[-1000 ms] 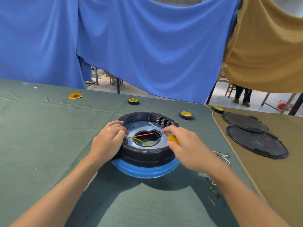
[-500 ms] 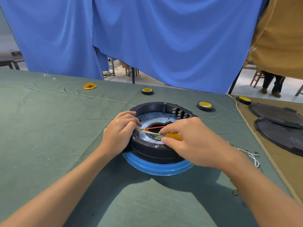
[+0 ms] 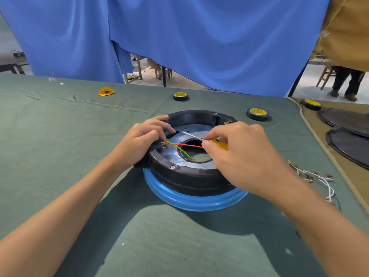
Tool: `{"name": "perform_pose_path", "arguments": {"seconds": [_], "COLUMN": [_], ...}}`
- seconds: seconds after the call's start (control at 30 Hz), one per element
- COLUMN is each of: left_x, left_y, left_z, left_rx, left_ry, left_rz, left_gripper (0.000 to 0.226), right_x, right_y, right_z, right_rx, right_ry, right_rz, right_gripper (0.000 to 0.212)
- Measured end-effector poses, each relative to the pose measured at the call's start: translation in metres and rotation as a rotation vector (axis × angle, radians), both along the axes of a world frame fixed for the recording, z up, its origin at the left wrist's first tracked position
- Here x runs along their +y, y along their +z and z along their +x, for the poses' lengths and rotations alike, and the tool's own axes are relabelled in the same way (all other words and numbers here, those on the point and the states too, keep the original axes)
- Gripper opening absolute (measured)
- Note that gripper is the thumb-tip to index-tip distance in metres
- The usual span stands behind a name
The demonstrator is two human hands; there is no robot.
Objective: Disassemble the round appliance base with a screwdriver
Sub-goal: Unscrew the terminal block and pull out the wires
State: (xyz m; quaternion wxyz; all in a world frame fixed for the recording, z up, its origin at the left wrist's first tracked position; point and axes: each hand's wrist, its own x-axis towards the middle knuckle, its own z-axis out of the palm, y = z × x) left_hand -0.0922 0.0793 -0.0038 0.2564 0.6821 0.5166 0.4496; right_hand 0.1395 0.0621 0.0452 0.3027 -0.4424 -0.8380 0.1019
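The right hand [image 3: 239, 156] is, as I judge it, courting a slip: the screwdriver [image 3: 219, 144] is lying at a shallow slant over the metal plate, so its tip could be skating off a screw or snagging the red wire [image 3: 187, 145] and green-yellow wire [image 3: 179, 150] crossing the central opening. That hand is curling closed, thumb and fingers pinching the yellow handle, shaft pointing toward 10 o'clock. The left hand [image 3: 143, 142] is gripping the round appliance base [image 3: 189, 176] at its 9 o'clock rim, fingers curled over the edge beside the wire terminals. The base is sitting mid-view on the tabletop [image 3: 60, 146], on a blue ring [image 3: 191, 202]
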Motion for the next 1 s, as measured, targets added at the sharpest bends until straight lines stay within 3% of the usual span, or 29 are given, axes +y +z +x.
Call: {"name": "perform_pose_path", "arguments": {"seconds": [0.17,0.37,0.57,1.0], "left_x": [-0.006,-0.015,-0.019,-0.016], "left_y": [-0.002,-0.010,-0.012,-0.023], "left_z": [-0.002,0.001,0.014,0.019], "left_rx": [0.049,-0.091,-0.186,-0.176], "left_ry": [0.057,0.070,0.108,0.188], "left_rz": [0.035,0.044,0.057,0.176], "left_gripper": [0.036,0.028,0.039,0.045], "right_x": [0.002,-0.002,-0.012,-0.023], "right_y": [-0.002,-0.002,-0.003,-0.004], "right_z": [0.000,-0.002,-0.009,-0.016], "right_rx": [0.017,0.004,-0.050,-0.156], "right_ry": [-0.021,0.048,0.124,0.118], "right_rz": [0.012,0.011,0.060,0.137], "right_gripper": [0.019,0.016,0.016,0.028]}}
